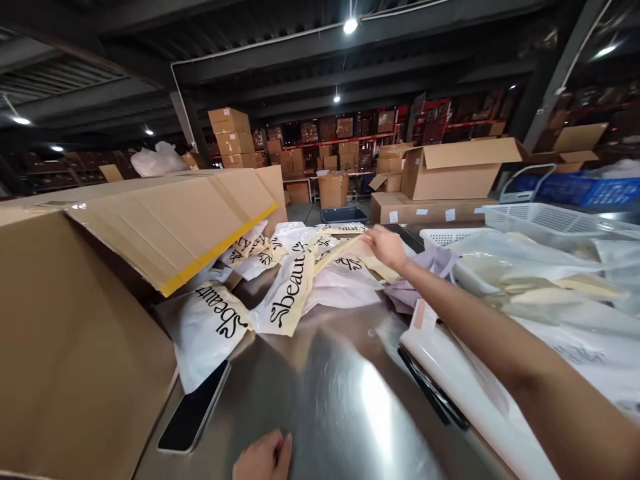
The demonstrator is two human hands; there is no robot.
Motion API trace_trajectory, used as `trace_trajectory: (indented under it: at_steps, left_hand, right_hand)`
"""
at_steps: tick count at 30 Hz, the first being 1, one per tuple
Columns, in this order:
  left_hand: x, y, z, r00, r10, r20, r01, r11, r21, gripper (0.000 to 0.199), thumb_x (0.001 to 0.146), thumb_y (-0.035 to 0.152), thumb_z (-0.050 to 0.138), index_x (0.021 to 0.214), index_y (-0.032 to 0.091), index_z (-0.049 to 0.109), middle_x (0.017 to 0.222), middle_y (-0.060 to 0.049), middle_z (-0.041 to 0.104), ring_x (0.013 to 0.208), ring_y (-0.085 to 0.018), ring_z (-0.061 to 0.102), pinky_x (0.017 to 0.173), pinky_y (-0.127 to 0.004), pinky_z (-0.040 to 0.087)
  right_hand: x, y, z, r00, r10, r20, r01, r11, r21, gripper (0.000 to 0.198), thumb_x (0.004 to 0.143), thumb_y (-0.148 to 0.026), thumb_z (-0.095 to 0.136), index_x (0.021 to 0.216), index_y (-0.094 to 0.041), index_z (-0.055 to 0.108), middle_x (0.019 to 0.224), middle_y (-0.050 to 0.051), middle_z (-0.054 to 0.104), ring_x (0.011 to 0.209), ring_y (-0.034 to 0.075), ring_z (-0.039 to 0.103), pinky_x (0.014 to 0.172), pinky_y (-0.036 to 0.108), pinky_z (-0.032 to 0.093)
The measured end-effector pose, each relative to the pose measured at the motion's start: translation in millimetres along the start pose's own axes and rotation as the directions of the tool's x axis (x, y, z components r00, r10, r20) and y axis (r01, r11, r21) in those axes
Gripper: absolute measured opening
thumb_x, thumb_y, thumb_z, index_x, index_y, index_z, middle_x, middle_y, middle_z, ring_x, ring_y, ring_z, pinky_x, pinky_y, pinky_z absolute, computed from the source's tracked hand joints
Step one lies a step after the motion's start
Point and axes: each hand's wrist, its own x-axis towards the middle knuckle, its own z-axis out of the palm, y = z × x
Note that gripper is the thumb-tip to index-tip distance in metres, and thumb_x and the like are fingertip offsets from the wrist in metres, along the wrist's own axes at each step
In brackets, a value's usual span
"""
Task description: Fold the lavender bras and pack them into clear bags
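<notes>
My right hand (387,248) reaches out over the metal table, its fingers pinched on the pale yellow edge of a white plastic bag (343,290). The bag's lower part rests on the tabletop. Beside it lie another bag with a black-lettered yellow band (291,293) and a plump white bag (213,327) at the left. My left hand (264,457) is at the bottom, low over the table, with fingers curled in and nothing visible in them. A phone (195,407) with a dark screen lies between that hand and a large carton.
The large open carton (75,347) walls off the left side, its taped flap leaning over the bags. On the right are a white handheld device (460,367) with a black cable, a purple cloth-like item (425,273) and white baskets (555,219) with bagged goods. Cartons (453,170) stand behind.
</notes>
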Motion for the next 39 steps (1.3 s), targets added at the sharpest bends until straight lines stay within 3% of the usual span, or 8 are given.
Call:
trace_trajectory:
  at_steps: [7,10,15,27,31,35,37,39]
  left_hand:
    - [-16,4,-8,0.999,0.0,-0.054,-0.014,0.969,-0.248,0.026,0.092,0.043,0.047,0.076,0.024,0.055,0.067,0.002,0.062,0.068,-0.017,0.062,0.061,-0.026,0.035]
    - [-28,15,-4,0.984,0.009,-0.178,-0.138,0.668,-0.731,0.049,0.077,0.052,0.064,0.116,0.024,0.054,0.099,-0.004,0.069,0.078,-0.02,0.065,0.066,-0.028,0.046]
    - [-37,41,-17,0.979,-0.038,-0.202,-0.2,0.05,-0.978,0.086,0.059,0.051,0.084,0.131,0.018,0.049,0.126,-0.016,0.063,0.119,-0.028,0.058,0.092,-0.034,0.05]
    - [-113,4,6,0.946,-0.158,0.282,0.24,-0.242,-0.94,0.078,0.06,0.028,0.087,0.129,0.018,0.052,0.105,-0.008,0.07,0.093,-0.022,0.068,0.085,-0.035,0.057]
    - [-109,-15,-6,0.857,-0.513,0.04,-0.032,-0.131,-0.991,0.071,0.062,0.03,0.083,0.126,0.027,0.053,0.124,-0.004,0.062,0.11,-0.02,0.062,0.096,-0.03,0.05]
    - [-111,-5,-15,0.784,-0.531,-0.322,-0.132,0.364,-0.922,0.059,0.061,0.035,0.084,0.113,0.024,0.058,0.117,-0.004,0.064,0.104,-0.022,0.061,0.086,-0.03,0.05]
    - [-123,19,-10,0.956,-0.27,-0.112,-0.011,0.352,-0.936,0.043,0.064,0.043,0.081,0.095,0.021,0.062,0.088,-0.003,0.067,0.081,-0.019,0.064,0.072,-0.028,0.051]
    - [-134,49,2,0.946,0.1,0.308,0.277,0.246,-0.929,0.04,0.068,0.053,0.075,0.083,0.018,0.061,0.064,0.001,0.06,0.056,-0.014,0.058,0.052,-0.023,0.043]
  right_hand:
    - [-20,-10,-156,0.913,-0.031,-0.408,0.086,0.99,0.116,0.034,0.094,-0.041,0.054,0.096,-0.011,0.07,0.096,0.008,0.068,0.096,0.025,0.062,0.08,0.032,0.042]
    - [-32,-20,-181,0.967,0.093,-0.237,-0.017,0.952,0.306,0.047,0.09,-0.046,0.054,0.091,-0.001,0.066,0.083,0.004,0.065,0.089,0.019,0.063,0.081,0.029,0.041]
    - [-34,-31,-116,0.925,0.305,0.228,-0.379,0.796,0.471,0.035,0.086,-0.034,0.063,0.097,-0.001,0.062,0.084,0.005,0.065,0.073,0.012,0.062,0.074,0.027,0.046]
    - [-292,-30,5,0.773,0.009,0.634,-0.545,0.522,0.657,0.045,0.077,-0.063,0.062,0.076,-0.019,0.068,0.069,0.004,0.066,0.062,0.018,0.06,0.056,0.028,0.046]
    - [-351,11,-3,0.756,0.46,0.467,-0.645,0.646,0.408,0.045,0.08,-0.062,0.054,0.094,-0.022,0.069,0.087,0.006,0.071,0.077,0.024,0.063,0.071,0.035,0.047]
    - [-380,2,-1,0.654,0.346,0.672,-0.623,0.751,0.219,0.046,0.088,-0.062,0.041,0.081,-0.023,0.065,0.082,0.007,0.07,0.075,0.025,0.062,0.068,0.035,0.04]
    - [-386,-16,3,0.626,0.302,0.719,-0.59,0.786,0.184,0.048,0.09,-0.062,0.037,0.072,-0.023,0.059,0.076,0.007,0.067,0.072,0.024,0.06,0.063,0.033,0.034]
    - [-389,-33,7,0.625,0.293,0.724,-0.591,0.783,0.194,0.045,0.09,-0.059,0.039,0.067,-0.023,0.054,0.072,0.006,0.065,0.069,0.023,0.057,0.06,0.032,0.03]
